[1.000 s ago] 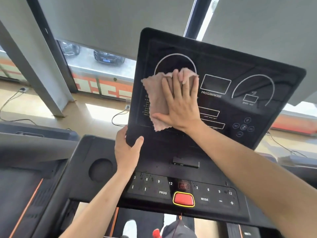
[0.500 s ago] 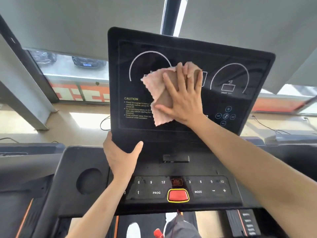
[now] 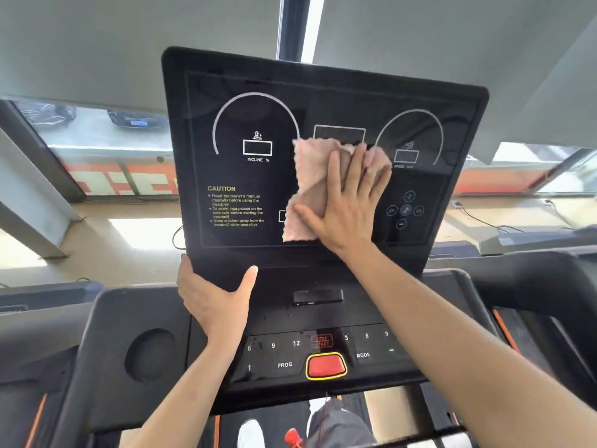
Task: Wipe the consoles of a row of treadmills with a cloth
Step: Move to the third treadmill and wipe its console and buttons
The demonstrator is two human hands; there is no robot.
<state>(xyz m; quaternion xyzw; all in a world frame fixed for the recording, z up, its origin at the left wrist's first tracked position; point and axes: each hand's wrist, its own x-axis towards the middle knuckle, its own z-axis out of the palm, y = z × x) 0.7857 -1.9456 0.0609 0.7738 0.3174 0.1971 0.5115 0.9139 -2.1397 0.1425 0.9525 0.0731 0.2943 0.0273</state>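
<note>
I am pressing the cloth (image 3: 310, 176) onto the middle of the console (image 3: 245, 124) with my flat right hand (image 3: 347, 205), my left hand (image 3: 214, 302) gripping its lower-left corner, steadying it for firm, overlapping strokes.

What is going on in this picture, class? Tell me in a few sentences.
A person is wiping a treadmill console. The right hand presses a pink cloth flat against the middle of the upright display panel, fingers spread, between the incline gauge and the speed gauge. The left hand grips the panel's lower left corner, thumb on the front, apparently steadying it. The red button sits lower down, nearer the person.
</note>
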